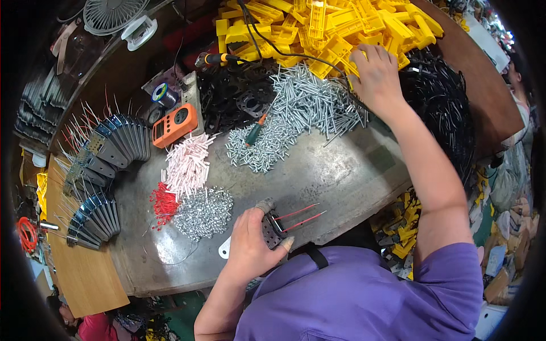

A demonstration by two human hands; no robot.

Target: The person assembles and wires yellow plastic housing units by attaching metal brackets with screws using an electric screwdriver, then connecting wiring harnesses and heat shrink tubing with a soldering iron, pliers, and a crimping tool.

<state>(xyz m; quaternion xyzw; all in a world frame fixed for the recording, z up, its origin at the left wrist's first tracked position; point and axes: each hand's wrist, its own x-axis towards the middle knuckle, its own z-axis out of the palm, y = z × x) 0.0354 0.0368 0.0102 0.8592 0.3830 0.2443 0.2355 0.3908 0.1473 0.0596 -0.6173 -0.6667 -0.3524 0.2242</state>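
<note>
On the near side of the metal worktop, my left hand [248, 241] is closed around a dark metal part with rows of small holes [272, 233]. Two red wires [304, 219] stick out of it to the right, and a pale rounded tab [224, 248] shows left of the hand. My right hand [375, 77] is stretched to the far right, over the edge of a heap of yellow plastic housings [347, 25]. Its fingers are apart and bent down at the housings; I see nothing lifted in them. A black cable [310, 55] runs close by.
Long silver screws [313, 94], shorter screws [261, 150], pink sleeves [186, 165], red pieces [164, 206] and small metal fasteners [205, 213] lie in heaps. A screwdriver [254, 132], orange meter [175, 125], solder spool [165, 96] and rows of wired metal parts [105, 153] surround them.
</note>
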